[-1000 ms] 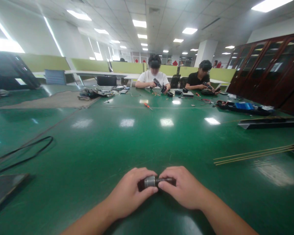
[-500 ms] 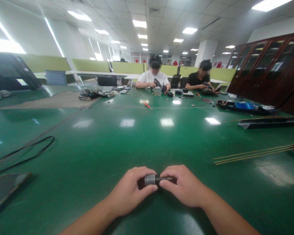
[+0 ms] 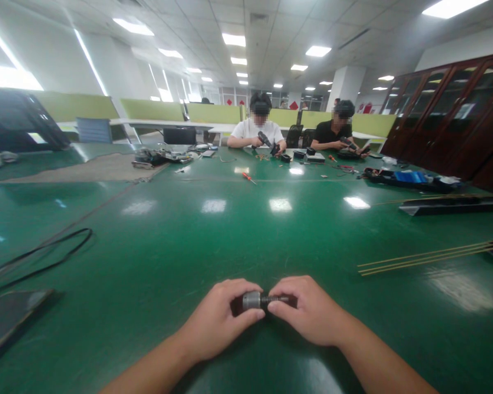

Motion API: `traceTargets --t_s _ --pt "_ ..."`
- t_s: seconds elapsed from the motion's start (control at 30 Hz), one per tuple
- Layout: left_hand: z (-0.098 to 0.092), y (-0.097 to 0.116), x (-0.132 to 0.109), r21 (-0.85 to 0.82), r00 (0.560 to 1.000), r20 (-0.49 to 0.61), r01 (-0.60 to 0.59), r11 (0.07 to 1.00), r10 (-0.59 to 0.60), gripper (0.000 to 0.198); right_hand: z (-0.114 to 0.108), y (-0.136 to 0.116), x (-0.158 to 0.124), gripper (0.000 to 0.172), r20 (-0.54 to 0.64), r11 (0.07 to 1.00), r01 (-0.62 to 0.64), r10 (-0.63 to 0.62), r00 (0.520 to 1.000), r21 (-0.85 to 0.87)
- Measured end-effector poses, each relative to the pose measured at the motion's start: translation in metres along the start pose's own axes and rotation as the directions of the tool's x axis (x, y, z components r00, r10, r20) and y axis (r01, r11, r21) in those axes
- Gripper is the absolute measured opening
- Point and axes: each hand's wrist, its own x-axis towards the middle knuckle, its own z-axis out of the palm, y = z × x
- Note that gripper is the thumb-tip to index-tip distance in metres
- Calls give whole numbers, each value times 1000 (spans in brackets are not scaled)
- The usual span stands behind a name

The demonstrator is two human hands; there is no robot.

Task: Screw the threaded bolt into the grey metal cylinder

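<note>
Low over the green table, at the near edge of the head view, both hands grip one metal part. My left hand is closed round the thick grey cylinder at its left end. A thin dark shaft with a coiled spring runs out of the cylinder to the right. My right hand pinches this spring shaft between thumb and fingers. The part lies level, pointing left to right. My palms and fingers hide its two ends.
An orange screwdriver lies farther back. Thin brass-coloured rods and a dark metal channel are at right. A black cable and a dark flat panel are at left. Two people work with tools across the table.
</note>
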Motion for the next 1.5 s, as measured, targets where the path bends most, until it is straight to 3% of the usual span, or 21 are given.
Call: traceTargets --t_s 0.37,1.5 --pt "1 -1 0 -6 1000 2 -6 1000 6 19 2 -1 1 19 -17 1000 -21 21 1000 -10" --pt "0 -1 0 32 1000 20 -15 999 14 20 3 2 0 13 -27 999 -13 12 1000 -42"
